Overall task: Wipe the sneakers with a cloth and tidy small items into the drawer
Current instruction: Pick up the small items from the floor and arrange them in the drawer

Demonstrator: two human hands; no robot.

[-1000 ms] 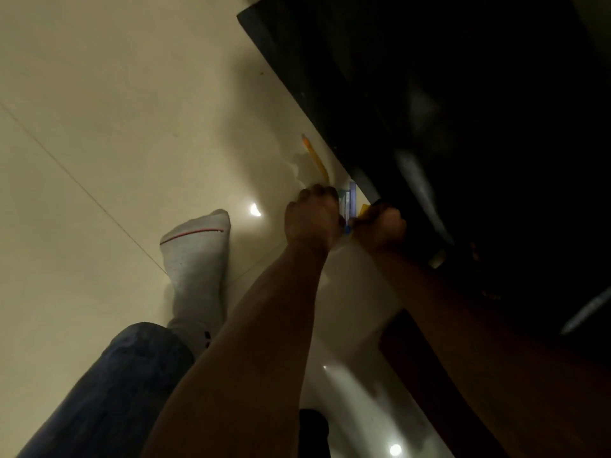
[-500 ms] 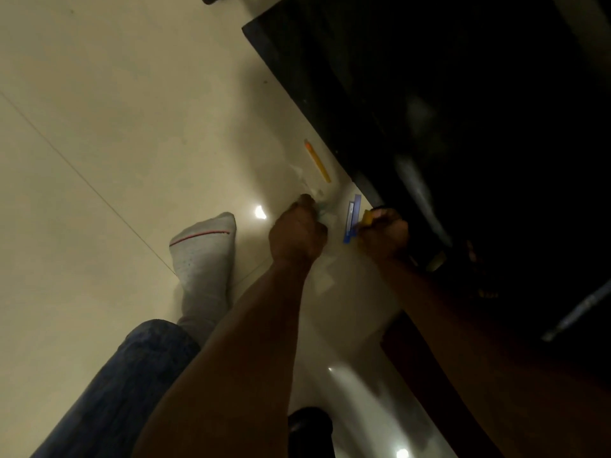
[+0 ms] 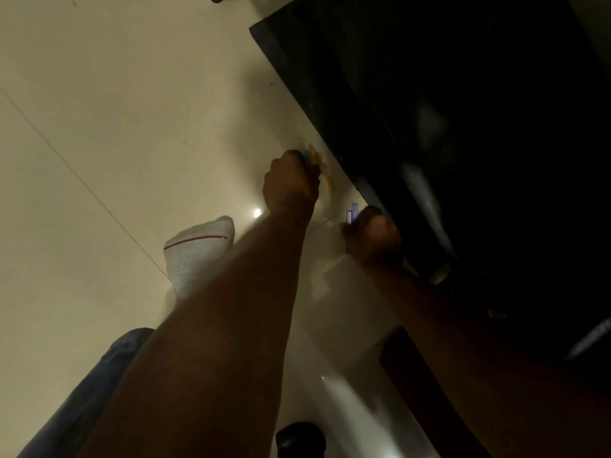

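orange pencil (image 3: 325, 175) on floor, blue item (image 3: 353, 213) nearby

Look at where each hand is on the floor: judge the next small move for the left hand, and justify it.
Probably close the fingers on the yellow pencil and lift it. The left hand has reached it on the tiled floor beside the dark cabinet, seemingly with something small already in its fingers. The right hand already grips the blue item.
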